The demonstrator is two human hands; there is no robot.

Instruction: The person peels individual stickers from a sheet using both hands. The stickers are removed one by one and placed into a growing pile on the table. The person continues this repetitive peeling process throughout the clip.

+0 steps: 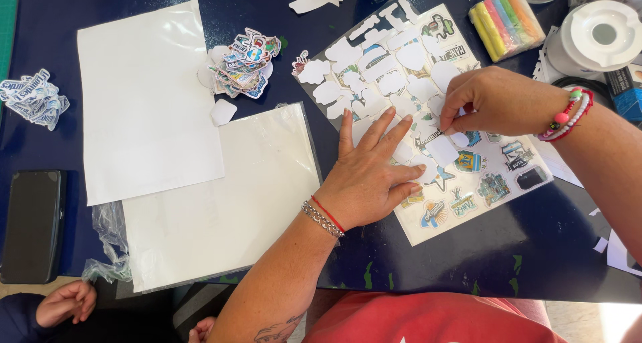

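Note:
A sticker sheet [498, 192] lies on the dark blue table [508, 249], with several colourful stickers on its near part and white empty shapes on its far part. My left hand [371, 176] presses flat on the sheet, fingers spread. My right hand [498, 102] pinches at a sticker [428, 137] in the sheet's middle, thumb and forefinger closed on its edge. Both wrists wear bracelets.
A pile of peeled stickers [246, 63] sits above two white sheets [147, 95] [221, 209]. More cut stickers [33, 99] lie far left, a black phone [32, 226] near left. Coloured chalk sticks [506, 18] and a white round container [598, 35] stand top right. Another person's hand [65, 301] shows bottom left.

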